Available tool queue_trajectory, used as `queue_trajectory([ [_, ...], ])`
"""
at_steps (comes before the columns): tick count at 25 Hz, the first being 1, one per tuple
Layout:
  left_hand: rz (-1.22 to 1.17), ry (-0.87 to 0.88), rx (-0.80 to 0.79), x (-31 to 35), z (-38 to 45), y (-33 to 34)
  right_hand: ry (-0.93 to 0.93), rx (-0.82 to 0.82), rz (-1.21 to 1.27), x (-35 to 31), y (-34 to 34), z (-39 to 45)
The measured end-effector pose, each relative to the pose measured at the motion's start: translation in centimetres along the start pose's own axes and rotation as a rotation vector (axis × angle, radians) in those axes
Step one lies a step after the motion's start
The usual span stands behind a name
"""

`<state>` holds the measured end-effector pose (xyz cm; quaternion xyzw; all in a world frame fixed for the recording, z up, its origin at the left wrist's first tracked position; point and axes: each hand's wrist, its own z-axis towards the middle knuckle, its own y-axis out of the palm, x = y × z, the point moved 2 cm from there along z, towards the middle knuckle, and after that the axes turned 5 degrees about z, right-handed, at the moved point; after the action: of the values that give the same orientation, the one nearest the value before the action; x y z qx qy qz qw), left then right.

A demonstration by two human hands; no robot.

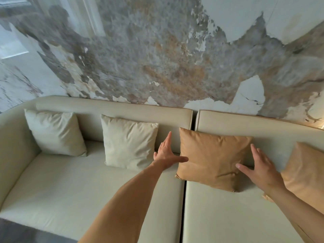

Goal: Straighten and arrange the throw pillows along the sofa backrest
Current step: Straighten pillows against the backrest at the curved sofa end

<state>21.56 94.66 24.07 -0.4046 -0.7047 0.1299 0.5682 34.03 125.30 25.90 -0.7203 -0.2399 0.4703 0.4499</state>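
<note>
- I find no legible writing or labels anywhere.
- My left hand [165,152] is spread flat, fingers [167,137] open, thumb touching the left edge of the tan square throw pillow [213,158].
- My right hand [261,168] is open too, its thumb on the pillow's right side.
- That pillow leans against the pale beige sofa backrest [245,122], straddling the seam between the seat cushions.
- Two cream square pillows [128,142] lean further left.

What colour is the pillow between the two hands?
Tan, a caramel orange-brown, seen clearly in the head view.
</note>
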Motion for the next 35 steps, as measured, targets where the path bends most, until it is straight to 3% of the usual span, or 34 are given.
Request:
queue_trajectory([
  [7, -0.085, -0.099, 0.014, -2.7, 4.4, 4.8, 0.158, -0.043, 0.142, 5.7, 3.0, 4.2],
  [13, -0.005, -0.229, 0.078, -7.0, 11.6, 12.9, 0.291, -0.116, 0.410, 13.3, 8.9, 12.3],
  [22, -0.268, -0.212, -0.084, -10.9, 22.2, 20.7, 0.499, -0.280, 0.757, 20.8, 19.5, 20.0],
  [28, -0.369, -0.226, -0.100, -11.8, 24.3, 22.5, 0.470, -0.370, 0.905, 21.5, 21.9, 20.7],
  [35, -0.427, -0.198, -0.095, -11.4, 23.5, 23.9, 0.446, -0.367, 0.955, 22.2, 20.2, 20.2],
])
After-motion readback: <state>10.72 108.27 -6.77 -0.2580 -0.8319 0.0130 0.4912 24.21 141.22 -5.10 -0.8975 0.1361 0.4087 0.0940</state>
